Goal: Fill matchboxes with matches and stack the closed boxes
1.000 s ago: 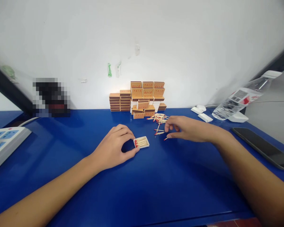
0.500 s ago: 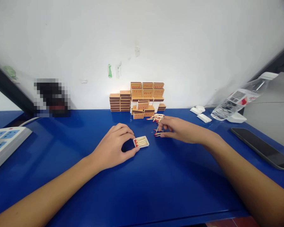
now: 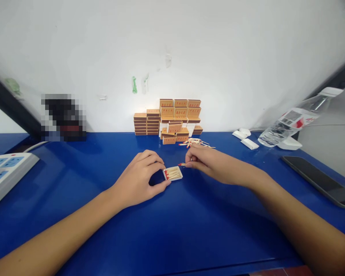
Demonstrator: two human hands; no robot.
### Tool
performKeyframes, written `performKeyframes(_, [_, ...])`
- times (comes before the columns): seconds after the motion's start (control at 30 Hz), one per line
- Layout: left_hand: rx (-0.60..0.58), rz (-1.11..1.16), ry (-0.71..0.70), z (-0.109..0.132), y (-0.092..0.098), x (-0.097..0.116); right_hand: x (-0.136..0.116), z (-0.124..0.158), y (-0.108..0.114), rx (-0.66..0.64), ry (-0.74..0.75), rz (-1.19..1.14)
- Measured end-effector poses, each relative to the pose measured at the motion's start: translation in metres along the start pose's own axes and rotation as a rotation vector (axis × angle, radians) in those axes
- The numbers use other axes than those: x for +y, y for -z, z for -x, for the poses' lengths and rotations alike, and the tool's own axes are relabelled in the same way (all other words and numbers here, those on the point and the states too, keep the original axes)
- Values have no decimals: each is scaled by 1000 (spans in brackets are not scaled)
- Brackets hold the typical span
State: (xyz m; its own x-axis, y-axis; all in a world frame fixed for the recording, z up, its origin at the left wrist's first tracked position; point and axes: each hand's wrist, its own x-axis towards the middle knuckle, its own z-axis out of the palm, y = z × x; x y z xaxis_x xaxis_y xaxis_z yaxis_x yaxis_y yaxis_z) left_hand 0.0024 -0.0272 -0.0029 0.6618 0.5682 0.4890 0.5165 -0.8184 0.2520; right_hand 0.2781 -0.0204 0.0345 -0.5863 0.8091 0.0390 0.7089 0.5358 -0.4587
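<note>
White tray [image 3: 177, 178] (matches [image 3: 173, 174] inside) touches left hand [image 3: 139, 178], near right hand [image 3: 208, 161].

Left hand [image 3: 140, 178], right hand [image 3: 208, 161] and both forearms [image 3: 89, 212] are bare.

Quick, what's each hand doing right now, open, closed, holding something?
Left hand: holding the small white tray between thumb and fingers.
Right hand: closed, pinching red-tipped matches, count unclear.

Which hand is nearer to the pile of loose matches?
Right. The right hand is just in front of the pile; the left hand is farther away, to its front left, holding the white tray.
</note>
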Motion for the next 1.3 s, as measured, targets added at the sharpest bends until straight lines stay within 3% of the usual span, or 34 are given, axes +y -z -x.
performKeyframes(0.17, [20,-7,-12,0,1,2,-24,-3,-17,54,94,29])
performKeyframes(0.37, [114,35,-19,-2,3,3,5,-3,10,261,27,77])
performKeyframes(0.53, [24,23,12,0,2,1,15,-4,15,171,7,75])
performKeyframes(0.73, [25,13,22,1,1,-2,14,-6,9,159,33,90])
performKeyframes(0.87, [-14,25,31,1,-1,-2,0,-7,-1,158,135,-17])
performKeyframes(1.07, [-17,21,27,0,-1,-1,-23,-5,-20,13,287,-74])
performKeyframes(1.3, [-19,29,20,1,1,-1,-12,-4,-11,135,236,26])
